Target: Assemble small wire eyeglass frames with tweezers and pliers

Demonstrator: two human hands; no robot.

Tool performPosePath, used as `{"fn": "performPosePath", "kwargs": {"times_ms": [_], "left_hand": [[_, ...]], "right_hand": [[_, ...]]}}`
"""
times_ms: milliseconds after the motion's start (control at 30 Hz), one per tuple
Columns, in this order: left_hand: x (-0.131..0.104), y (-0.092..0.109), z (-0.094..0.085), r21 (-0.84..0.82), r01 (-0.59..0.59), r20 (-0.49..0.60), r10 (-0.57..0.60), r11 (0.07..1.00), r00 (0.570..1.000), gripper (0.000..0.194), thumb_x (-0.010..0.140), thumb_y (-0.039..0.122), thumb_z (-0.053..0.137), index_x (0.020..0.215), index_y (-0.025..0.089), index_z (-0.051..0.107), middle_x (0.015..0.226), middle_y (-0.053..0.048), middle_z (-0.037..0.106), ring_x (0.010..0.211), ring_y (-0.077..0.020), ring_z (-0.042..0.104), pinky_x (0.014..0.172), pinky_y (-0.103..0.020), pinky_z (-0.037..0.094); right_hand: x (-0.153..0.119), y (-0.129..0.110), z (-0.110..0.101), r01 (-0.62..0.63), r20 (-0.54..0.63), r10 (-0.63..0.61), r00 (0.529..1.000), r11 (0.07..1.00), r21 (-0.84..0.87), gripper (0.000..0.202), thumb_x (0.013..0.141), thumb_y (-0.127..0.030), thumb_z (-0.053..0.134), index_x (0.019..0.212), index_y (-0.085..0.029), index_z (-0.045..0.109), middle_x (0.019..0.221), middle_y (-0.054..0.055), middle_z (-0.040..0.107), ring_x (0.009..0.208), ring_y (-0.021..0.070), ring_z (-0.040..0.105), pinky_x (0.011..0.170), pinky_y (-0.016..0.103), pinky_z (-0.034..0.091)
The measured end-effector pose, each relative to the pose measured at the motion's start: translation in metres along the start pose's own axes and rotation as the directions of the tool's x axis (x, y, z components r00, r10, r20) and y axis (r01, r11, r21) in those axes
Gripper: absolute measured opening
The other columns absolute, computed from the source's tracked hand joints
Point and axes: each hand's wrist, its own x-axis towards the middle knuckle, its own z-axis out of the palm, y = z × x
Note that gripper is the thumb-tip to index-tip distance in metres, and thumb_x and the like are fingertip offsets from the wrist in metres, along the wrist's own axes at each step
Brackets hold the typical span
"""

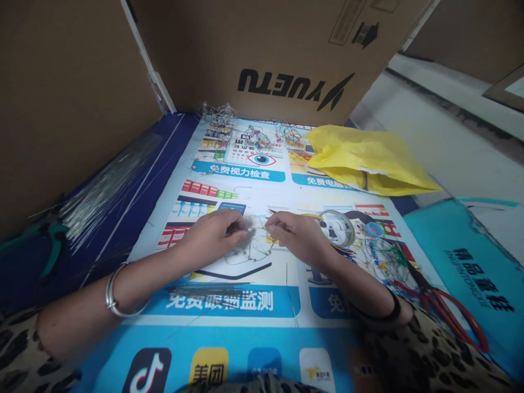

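My left hand is closed in a pinch on the left side of a thin, looped wire with small beads. My right hand pinches the same beaded wire from the other side, a short gap away from the left fingertips. The loops hang below both hands, over a printed poster sheet. Just right of my right hand is a round clear container. Several straight thin wires lie on the sheet below the left hand.
At left are a bundle of straight wires and green-handled pliers. Tangled wires and red-handled scissors lie at right. Beyond are a yellow bag, a teal bag, wire clumps and a cardboard wall.
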Motion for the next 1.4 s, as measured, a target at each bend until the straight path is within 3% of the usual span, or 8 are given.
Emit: {"fn": "performPosePath", "kwargs": {"times_ms": [200, 567, 667, 833, 1000, 1200, 1400], "left_hand": [[0.0, 0.002, -0.004, -0.169, 0.102, 0.045, -0.096, 0.98, 0.994, 0.011, 0.077, 0.03, 0.051, 0.076, 0.018, 0.053, 0.065, 0.003, 0.055, 0.059, -0.0114, 0.048, 0.054, -0.023, 0.033], [0.0, -0.003, 0.003, -0.333, 0.093, 0.018, -0.092, 0.938, 0.996, 0.01, 0.075, 0.026, 0.056, 0.075, 0.018, 0.05, 0.066, 0.003, 0.054, 0.057, -0.0096, 0.047, 0.052, -0.021, 0.036], [0.0, -0.001, 0.003, -0.441, 0.144, 0.073, -0.124, 0.886, 0.99, 0.01, 0.077, 0.026, 0.054, 0.078, 0.018, 0.048, 0.066, 0.002, 0.058, 0.054, -0.0094, 0.05, 0.05, -0.021, 0.039], [-0.001, 0.003, 0.004, -0.578, 0.24, 0.174, -0.169, 0.78, 0.97, 0.013, 0.079, 0.028, 0.053, 0.081, 0.019, 0.044, 0.073, -0.002, 0.065, 0.068, -0.0144, 0.062, 0.054, -0.023, 0.047], [0.0, 0.003, 0.004, -0.617, 0.263, 0.202, -0.174, 0.742, 0.964, 0.015, 0.079, 0.027, 0.054, 0.079, 0.019, 0.042, 0.072, -0.002, 0.067, 0.055, -0.0101, 0.059, 0.049, -0.02, 0.044], [0.001, 0.007, -0.002, -0.683, 0.272, 0.23, -0.153, 0.678, 0.961, 0.018, 0.078, 0.026, 0.057, 0.078, 0.018, 0.042, 0.068, -0.001, 0.067, 0.046, -0.0075, 0.054, 0.046, -0.02, 0.041], [-0.002, 0.011, -0.004, -0.789, 0.309, 0.279, -0.138, 0.531, 0.95, 0.021, 0.076, 0.027, 0.062, 0.077, 0.017, 0.043, 0.067, -0.003, 0.067, 0.061, -0.0136, 0.062, 0.049, -0.021, 0.046]], "right_hand": [[-0.001, -0.001, -0.001, -0.006, 0.002, 0.006, 1.0, 1.0, 0.028, 0.014, 0.08, -0.022, 0.05, 0.077, -0.019, 0.063, 0.06, -0.004, 0.061, 0.059, 0.0089, 0.055, 0.058, 0.02, 0.034], [-0.001, -0.001, 0.0, 0.006, -0.002, -0.006, 1.0, 0.996, 0.093, 0.013, 0.079, -0.021, 0.05, 0.075, -0.018, 0.063, 0.058, -0.004, 0.058, 0.055, 0.0076, 0.051, 0.056, 0.02, 0.034], [-0.001, -0.002, -0.001, -0.001, 0.008, 0.0, 1.0, 0.992, 0.123, 0.013, 0.078, -0.02, 0.051, 0.075, -0.018, 0.063, 0.058, -0.005, 0.057, 0.055, 0.0072, 0.049, 0.056, 0.019, 0.034], [-0.001, -0.003, -0.001, -0.01, 0.014, 0.008, 1.0, 0.984, 0.178, 0.012, 0.078, -0.021, 0.053, 0.074, -0.017, 0.063, 0.059, -0.004, 0.056, 0.055, 0.0068, 0.047, 0.054, 0.019, 0.034], [0.0, 0.0, 0.0, -0.052, 0.047, 0.039, 0.998, 0.951, 0.306, 0.013, 0.077, -0.026, 0.054, 0.074, -0.016, 0.061, 0.058, -0.003, 0.054, 0.054, 0.0073, 0.046, 0.052, 0.02, 0.035], [0.0, 0.003, 0.003, -0.168, 0.166, 0.087, 0.982, 0.806, 0.568, 0.016, 0.074, -0.033, 0.06, 0.077, -0.017, 0.06, 0.066, -0.001, 0.057, 0.059, 0.0093, 0.052, 0.058, 0.024, 0.042], [-0.004, 0.002, 0.011, -0.189, 0.246, -0.058, 0.967, 0.477, 0.858, 0.021, 0.073, -0.034, 0.064, 0.087, -0.018, 0.058, 0.083, 0.002, 0.062, 0.074, 0.0117, 0.056, 0.073, 0.029, 0.043]]}}
